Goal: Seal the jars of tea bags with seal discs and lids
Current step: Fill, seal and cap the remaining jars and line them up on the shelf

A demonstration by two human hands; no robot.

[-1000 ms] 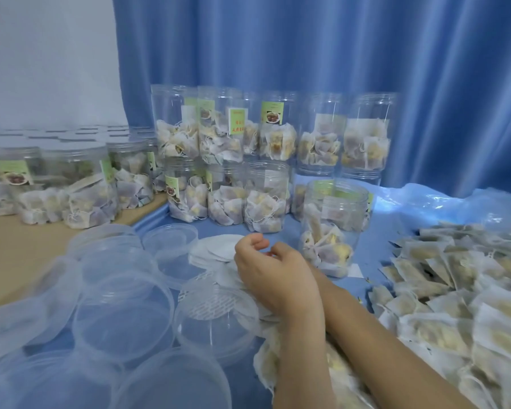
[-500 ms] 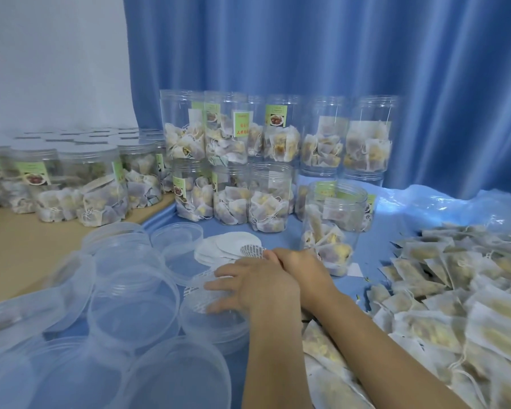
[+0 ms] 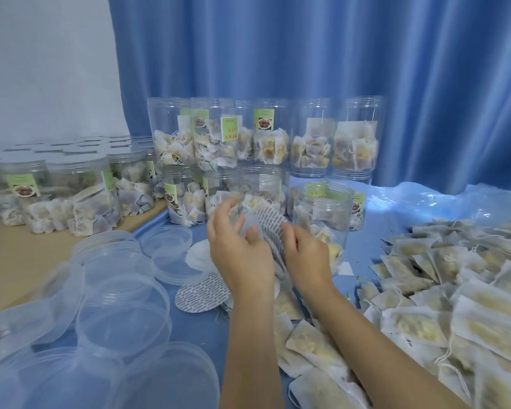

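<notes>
Both hands hold up a stack of discs: left hand pinches one side, right hand grips the other. Peel off a single disc, then lay it flat on the open jar before taking a lid.

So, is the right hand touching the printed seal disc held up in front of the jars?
Touching: in the head view, the right hand pinches the raised seal disc at its edge.

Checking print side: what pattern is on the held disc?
Rows of short grey dashes on white, on the disc, head view.
</notes>
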